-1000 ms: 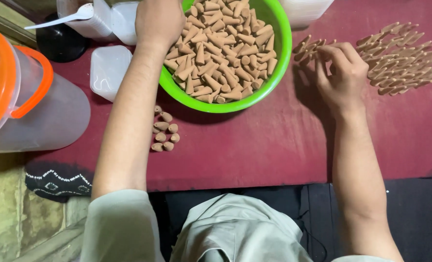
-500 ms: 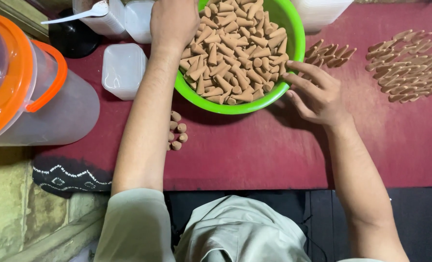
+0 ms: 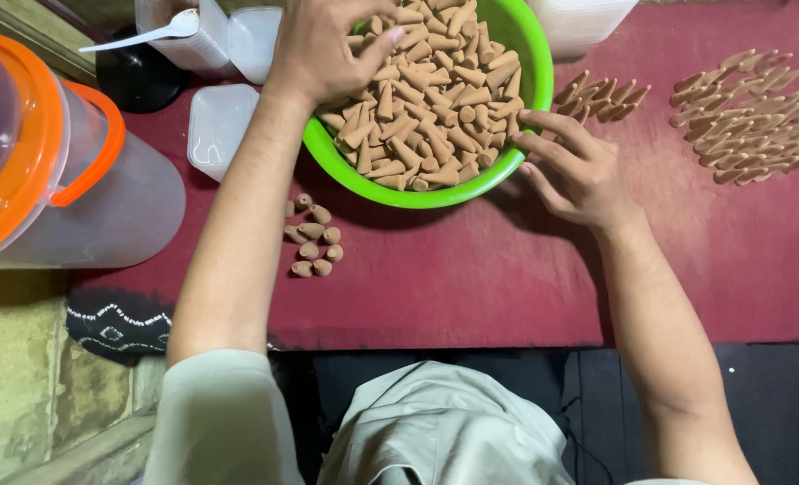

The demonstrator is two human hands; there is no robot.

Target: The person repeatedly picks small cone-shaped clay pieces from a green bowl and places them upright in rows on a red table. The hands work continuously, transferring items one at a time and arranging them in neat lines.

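Note:
A bright green bowl [image 3: 534, 67] full of tan cone-shaped pieces [image 3: 435, 108] stands on a dark red mat [image 3: 471, 269]. My left hand [image 3: 323, 45] reaches into the bowl's left side, fingers curled over the cones; whether it holds any is hidden. Against the bowl's right rim rests my right hand [image 3: 570, 166], fingers spread, nothing visible in it. A small cluster of upright cones [image 3: 312, 235] sits on the mat beside my left forearm. More cones lie in rows at the right [image 3: 750, 112] and just behind my right hand [image 3: 601, 94].
A large clear jug with an orange lid and handle [image 3: 58, 171] lies at the left. Clear plastic tubs [image 3: 215, 126] and a white spoon [image 3: 148, 34] sit at the back left, another tub [image 3: 583, 22] behind the bowl. The mat's near edge runs above my lap.
My right hand left the cone rows at the right and came over to the bowl's right rim. My left hand stayed at the bowl, its fingers settling over the cones.

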